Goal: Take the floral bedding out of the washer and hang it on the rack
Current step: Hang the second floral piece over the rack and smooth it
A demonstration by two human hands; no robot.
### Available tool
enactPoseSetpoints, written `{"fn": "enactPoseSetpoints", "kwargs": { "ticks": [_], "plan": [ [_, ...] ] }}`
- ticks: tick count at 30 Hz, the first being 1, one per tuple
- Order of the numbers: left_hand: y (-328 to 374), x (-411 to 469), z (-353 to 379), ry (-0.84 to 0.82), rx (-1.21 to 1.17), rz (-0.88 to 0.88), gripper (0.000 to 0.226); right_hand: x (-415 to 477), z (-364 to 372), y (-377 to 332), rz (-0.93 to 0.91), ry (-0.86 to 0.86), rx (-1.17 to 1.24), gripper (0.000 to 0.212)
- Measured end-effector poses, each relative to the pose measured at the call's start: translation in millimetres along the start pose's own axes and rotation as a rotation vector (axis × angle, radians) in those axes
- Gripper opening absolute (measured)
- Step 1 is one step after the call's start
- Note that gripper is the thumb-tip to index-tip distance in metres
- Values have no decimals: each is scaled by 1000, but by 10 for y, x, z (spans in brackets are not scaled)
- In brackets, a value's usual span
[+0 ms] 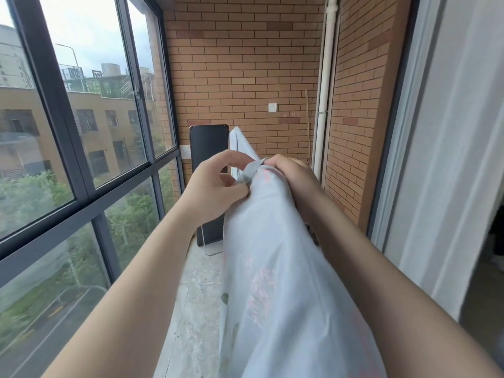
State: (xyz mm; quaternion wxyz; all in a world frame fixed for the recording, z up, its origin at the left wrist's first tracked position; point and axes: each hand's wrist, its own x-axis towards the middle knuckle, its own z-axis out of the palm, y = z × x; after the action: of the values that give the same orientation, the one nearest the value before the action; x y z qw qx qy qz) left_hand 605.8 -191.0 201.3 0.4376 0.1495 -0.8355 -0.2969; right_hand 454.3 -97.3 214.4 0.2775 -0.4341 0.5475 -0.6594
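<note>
The floral bedding [275,268] is pale blue-white with faint pink flowers and hangs in a long fold between my arms, running from the bottom of the view up to my hands. My left hand [218,186] pinches a grey edge of the bedding with thumb and fingers. On the right side of the same top edge, my right hand [291,178] grips the cloth. Beyond my hands more of the bedding [240,144] stretches away, draped over something hidden beneath it. The rack and the washer do not show.
A black panel on a thin metal stand [208,148] leans against the brick wall [245,64] ahead. Large windows [81,132] run along the left. A white pipe [326,77] and a white curtain [450,159] are on the right. The floor [196,296] is light stone.
</note>
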Motion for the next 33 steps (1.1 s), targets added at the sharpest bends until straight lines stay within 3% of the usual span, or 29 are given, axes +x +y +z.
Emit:
{"fn": "enactPoseSetpoints", "kwargs": {
  "ticks": [3, 6, 12, 16, 20, 23, 26, 29, 33],
  "plan": [
    [61, -30, 50, 161, 313, 166, 44, -6, -7, 16, -71, -14, -12, 11],
    [28, -36, 85, 236, 293, 106, 33, 25, -5, 31, -91, -2, -20, 10],
    [48, 105, 199, 152, -384, -340, 24, 87, 15, -11, -69, 17, -38, 17],
    [138, 286, 116, 118, -450, -353, 33, 167, 49, -155, 4, 86, 84, 16],
    [72, 457, 142, 53, -807, -519, 36, 305, 104, -171, 86, 72, 201, 19],
    [-86, 398, 351, 136, -745, -537, 34, 379, 97, -39, 104, 122, 73, 17],
    [-154, 253, 557, 196, -623, -561, 38, 386, 84, 176, 111, 55, 65, 32],
    [-110, 237, 592, 259, -521, -557, 43, 396, 76, 291, 100, -6, 78, 33],
    [6, 353, 506, 349, -429, -481, 35, 402, 56, 145, 42, 91, -89, 36]
  ]
}}
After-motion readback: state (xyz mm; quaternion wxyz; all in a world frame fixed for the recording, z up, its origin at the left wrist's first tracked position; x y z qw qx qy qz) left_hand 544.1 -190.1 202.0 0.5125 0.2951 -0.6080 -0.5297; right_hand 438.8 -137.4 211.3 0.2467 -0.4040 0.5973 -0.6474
